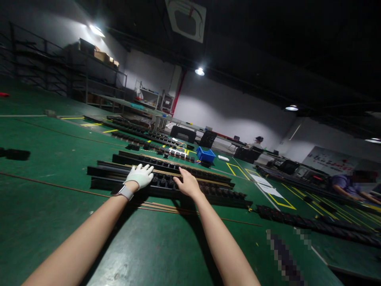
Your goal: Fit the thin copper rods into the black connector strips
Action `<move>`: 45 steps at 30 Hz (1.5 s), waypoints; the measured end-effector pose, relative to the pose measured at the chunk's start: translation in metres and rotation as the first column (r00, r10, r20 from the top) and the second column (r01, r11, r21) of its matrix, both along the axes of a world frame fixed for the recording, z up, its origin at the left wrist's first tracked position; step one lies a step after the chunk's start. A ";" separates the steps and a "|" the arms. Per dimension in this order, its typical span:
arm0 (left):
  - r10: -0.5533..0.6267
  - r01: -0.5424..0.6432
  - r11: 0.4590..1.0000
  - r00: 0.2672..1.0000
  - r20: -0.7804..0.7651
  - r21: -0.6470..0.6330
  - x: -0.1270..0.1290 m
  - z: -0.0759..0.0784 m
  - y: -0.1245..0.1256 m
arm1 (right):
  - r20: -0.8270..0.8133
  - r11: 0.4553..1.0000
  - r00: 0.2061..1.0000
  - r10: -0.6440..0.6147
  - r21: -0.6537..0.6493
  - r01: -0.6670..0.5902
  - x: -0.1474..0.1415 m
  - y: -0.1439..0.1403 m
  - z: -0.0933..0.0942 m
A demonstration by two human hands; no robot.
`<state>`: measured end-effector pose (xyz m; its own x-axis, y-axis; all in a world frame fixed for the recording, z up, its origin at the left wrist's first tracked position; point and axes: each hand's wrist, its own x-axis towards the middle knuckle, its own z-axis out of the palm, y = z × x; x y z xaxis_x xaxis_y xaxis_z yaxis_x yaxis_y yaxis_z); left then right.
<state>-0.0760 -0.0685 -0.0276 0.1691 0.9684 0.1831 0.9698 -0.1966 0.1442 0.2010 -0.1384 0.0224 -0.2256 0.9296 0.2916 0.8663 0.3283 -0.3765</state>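
Long black channel-shaped rails (102,183) lie side by side on the green table (143,246), with rows of black parts (214,191) set along them. Thin brass-coloured rods (212,179) run lengthwise over the rails. My left hand (139,176), in a white glove with a watch on its wrist, is over the rails with its fingers spread. To its right, my bare right hand (188,182) reaches over the same rails, fingers stretched and thumb apart. Whether either palm touches the rods is hidden. Nearer me, several loose thin rods (160,208) rest on the table.
Behind the rails stand a blue bin (206,155) and more rows of black parts (149,147). White papers (264,184) lie within yellow tape at right. A black strip (315,224) stretches along the right side. Another person (345,186) works at far right.
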 end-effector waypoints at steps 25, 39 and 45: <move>-0.018 0.019 0.999 0.999 -0.028 0.038 -0.002 -0.008 0.007 | 0.205 0.986 0.976 0.073 -0.159 -0.041 -0.055 0.035 -0.016; -0.013 0.014 0.999 1.000 -0.021 0.028 -0.004 -0.004 0.005 | 0.222 0.999 0.974 0.031 -0.018 -0.028 -0.060 0.029 -0.025; 0.021 -0.022 0.993 1.000 0.016 0.118 -0.062 0.029 0.004 | 0.212 1.000 0.977 0.030 -0.007 -0.029 -0.060 0.029 -0.028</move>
<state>-0.1377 -0.0643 0.0018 0.1448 0.9432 0.2990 0.9719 -0.1923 0.1358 0.1410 -0.1089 -0.0051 -0.3094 0.9226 0.2303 0.9166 0.3538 -0.1864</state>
